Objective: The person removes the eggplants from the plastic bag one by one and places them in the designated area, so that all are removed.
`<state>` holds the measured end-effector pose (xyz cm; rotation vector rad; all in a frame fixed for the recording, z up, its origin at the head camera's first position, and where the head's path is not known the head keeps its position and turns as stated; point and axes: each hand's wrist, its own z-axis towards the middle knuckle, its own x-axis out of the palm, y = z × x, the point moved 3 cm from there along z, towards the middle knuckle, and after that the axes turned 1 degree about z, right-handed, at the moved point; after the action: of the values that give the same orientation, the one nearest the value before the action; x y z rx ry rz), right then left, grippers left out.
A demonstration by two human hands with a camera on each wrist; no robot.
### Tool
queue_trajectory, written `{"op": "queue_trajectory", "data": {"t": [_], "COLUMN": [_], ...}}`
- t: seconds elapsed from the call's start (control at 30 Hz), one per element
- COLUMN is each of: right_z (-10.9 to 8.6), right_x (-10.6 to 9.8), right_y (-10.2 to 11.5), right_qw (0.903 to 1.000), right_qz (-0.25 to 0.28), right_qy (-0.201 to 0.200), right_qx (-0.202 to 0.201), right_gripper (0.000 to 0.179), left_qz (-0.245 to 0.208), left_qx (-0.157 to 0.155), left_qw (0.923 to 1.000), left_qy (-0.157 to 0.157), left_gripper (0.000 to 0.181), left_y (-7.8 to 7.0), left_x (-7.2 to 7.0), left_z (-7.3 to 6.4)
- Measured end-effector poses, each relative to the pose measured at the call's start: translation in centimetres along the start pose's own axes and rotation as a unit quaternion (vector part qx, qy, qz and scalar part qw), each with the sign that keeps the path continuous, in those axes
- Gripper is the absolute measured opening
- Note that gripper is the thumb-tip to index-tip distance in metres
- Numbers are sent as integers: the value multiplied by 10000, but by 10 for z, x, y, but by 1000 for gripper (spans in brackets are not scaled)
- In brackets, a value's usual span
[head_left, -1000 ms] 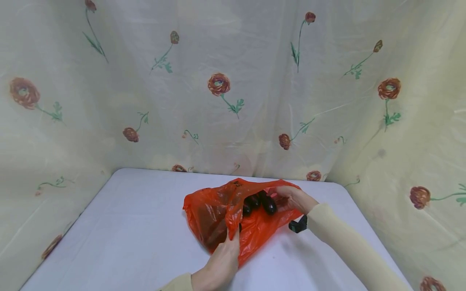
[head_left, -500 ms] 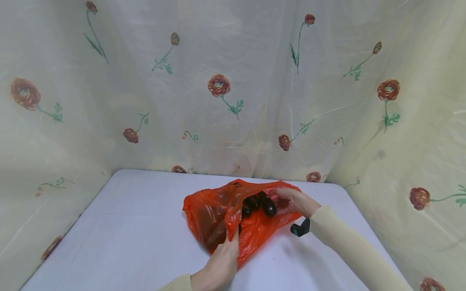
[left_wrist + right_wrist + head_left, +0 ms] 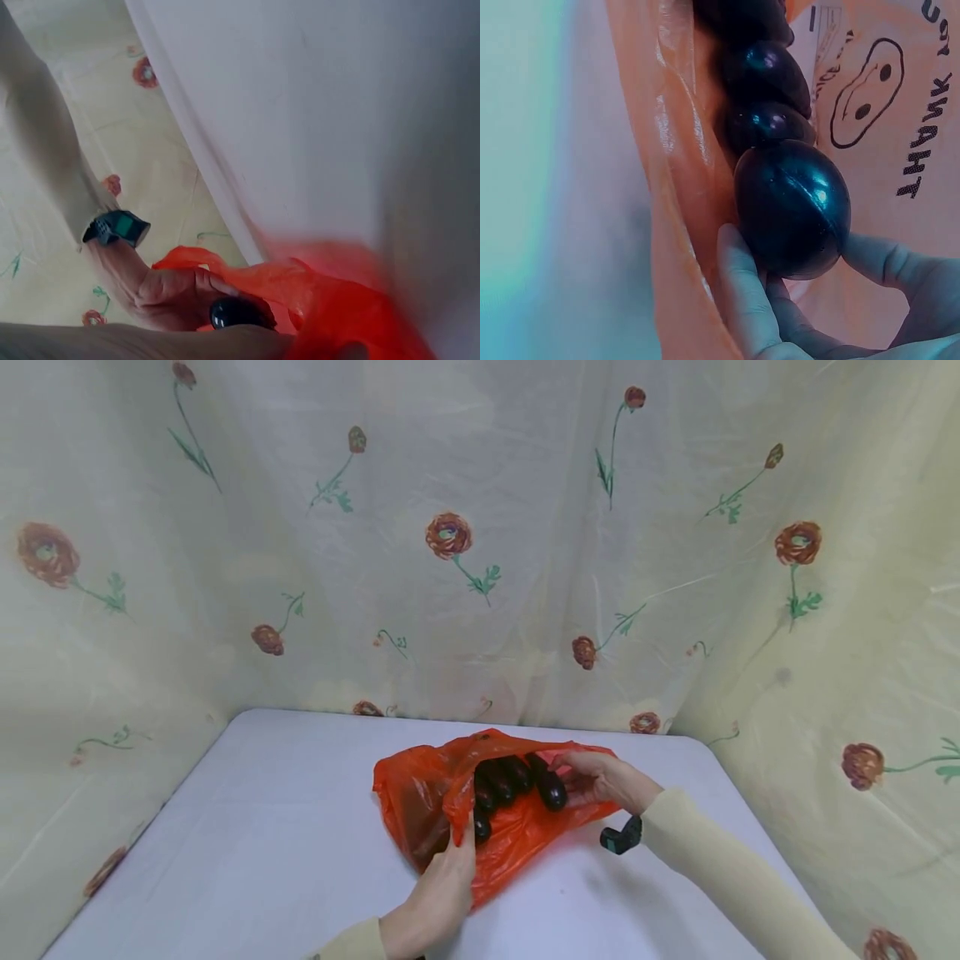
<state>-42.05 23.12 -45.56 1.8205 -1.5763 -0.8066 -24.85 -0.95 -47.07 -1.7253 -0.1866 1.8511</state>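
A thin red plastic bag lies on its side with its mouth toward the right front. Several glossy dark eggplants sit inside in a row. My left hand grips the near edge of the bag's mouth; its fingertips are partly hidden by the plastic. Reaching into the mouth, my right hand pinches the rightmost eggplant between thumb and fingers at its rounded end. In the left wrist view that dark end shows beside the right palm.
A white table carries the bag. Flower-printed plastic sheeting hangs behind and at both sides. A dark strap with a small device sits on the right wrist. Black lettering and a smiley are printed on the bag.
My left hand has drawn the bag's edge slightly left, so the mouth gapes wider and more eggplants show. The right hand keeps nearly the same place at the eggplant.
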Motion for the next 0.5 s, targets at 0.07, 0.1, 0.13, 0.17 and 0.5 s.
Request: {"op": "queue_trajectory", "data": {"t": [0.07,0.1,0.13,0.17,0.5], "right_z": [0,0,0,-1,-3], "right_x": [2,3,5,7,25], "right_y": [-1,-2,-2,-2,-10], "right_qw": [9999,9997,9996,9996,9981], "right_qz": [96,154,180,196,610], "right_qy": [-116,-181,-216,-201,6], "right_qx": [-26,-57,-63,-83,-111], "right_gripper": [44,44,45,45,46], "left_qz": [-6,41,17,-23,-112], "left_qx": [126,231,272,287,215], "left_qw": [9998,9992,9988,9986,9991], "left_qy": [-175,-335,-400,-436,-340], "left_gripper": [83,83,84,85,96], "left_y": [4,6,9,12,46], "left_x": [-3,-4,-6,-7,-20], "left_z": [2,2,4,5,22]}}
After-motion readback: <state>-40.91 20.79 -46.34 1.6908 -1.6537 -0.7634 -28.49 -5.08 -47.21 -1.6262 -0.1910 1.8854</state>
